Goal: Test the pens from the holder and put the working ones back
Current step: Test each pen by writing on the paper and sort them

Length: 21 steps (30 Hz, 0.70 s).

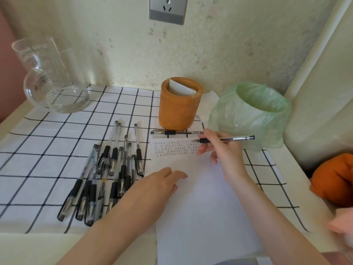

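Checked cloth (57, 142) covers the table top.
Paper (200, 207): white sheet, runs from centre to 6 o'clock. Rows of small written marks along its top edge.
Bin (248, 115): lined with a green bag, at 2 o'clock, just right of the holder, mouth open.
Glass jug (53, 79): clear, at 10 o'clock, well apart from the rest.
Holder (179, 111): orange-brown cylinder, upright at 12 o'clock of the sheet. White card (181, 88) leans inside it.
Orange bundle (334, 178) at 3 o'clock, off the cloth.
Pens (107, 173): loose heap on the cloth at 8 to 9 o'clock of the sheet, capped, lying roughly parallel and overlapping.
Socket (168, 9) on the wall, 12 o'clock.
Left hand (160, 184): palm down on the sheet's left edge, fingers relaxed and close together, just beside the heap.
Right hand (219, 150): pinches the held pen (235, 139) at its black grip. Tip points to 9 o'clock at the top row of marks; tip blurred, contact with the sheet cannot be told. Rear end points to 3 o'clock, across the bin's front.
Lone pen (176, 132): capped, flat, crosswise between the holder's base and the sheet's top, directly in the way from hand to holder.
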Each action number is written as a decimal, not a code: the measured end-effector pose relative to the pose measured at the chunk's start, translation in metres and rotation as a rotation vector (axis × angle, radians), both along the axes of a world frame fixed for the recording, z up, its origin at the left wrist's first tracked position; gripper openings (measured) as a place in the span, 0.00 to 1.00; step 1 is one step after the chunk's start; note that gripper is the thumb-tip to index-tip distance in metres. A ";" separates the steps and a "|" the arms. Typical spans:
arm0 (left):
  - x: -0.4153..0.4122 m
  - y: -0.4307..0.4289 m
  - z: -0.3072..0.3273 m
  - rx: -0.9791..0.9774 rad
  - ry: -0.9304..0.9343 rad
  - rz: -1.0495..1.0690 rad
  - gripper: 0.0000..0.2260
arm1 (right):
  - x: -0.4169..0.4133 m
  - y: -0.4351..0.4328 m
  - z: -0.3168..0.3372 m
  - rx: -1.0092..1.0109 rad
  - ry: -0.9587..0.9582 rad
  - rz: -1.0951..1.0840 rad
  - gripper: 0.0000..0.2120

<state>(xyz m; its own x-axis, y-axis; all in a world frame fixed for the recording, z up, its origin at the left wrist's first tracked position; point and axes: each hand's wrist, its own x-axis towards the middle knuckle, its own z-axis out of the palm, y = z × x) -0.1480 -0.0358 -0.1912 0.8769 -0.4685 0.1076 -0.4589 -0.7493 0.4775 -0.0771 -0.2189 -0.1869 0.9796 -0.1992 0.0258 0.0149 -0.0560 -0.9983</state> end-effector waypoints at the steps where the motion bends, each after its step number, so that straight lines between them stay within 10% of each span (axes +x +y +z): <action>1: 0.000 0.000 -0.001 0.009 -0.014 -0.008 0.17 | 0.002 0.001 -0.003 -0.034 -0.009 -0.023 0.13; 21: 0.002 -0.004 -0.008 0.009 -0.044 0.048 0.17 | 0.011 0.004 -0.029 -0.235 -0.112 -0.171 0.17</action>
<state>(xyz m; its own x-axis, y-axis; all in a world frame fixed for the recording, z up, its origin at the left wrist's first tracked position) -0.1465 -0.0394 -0.1989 0.8929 -0.4272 0.1426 -0.4428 -0.7753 0.4504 -0.0665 -0.2144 -0.2155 0.9208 -0.3370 0.1963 0.0942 -0.2963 -0.9504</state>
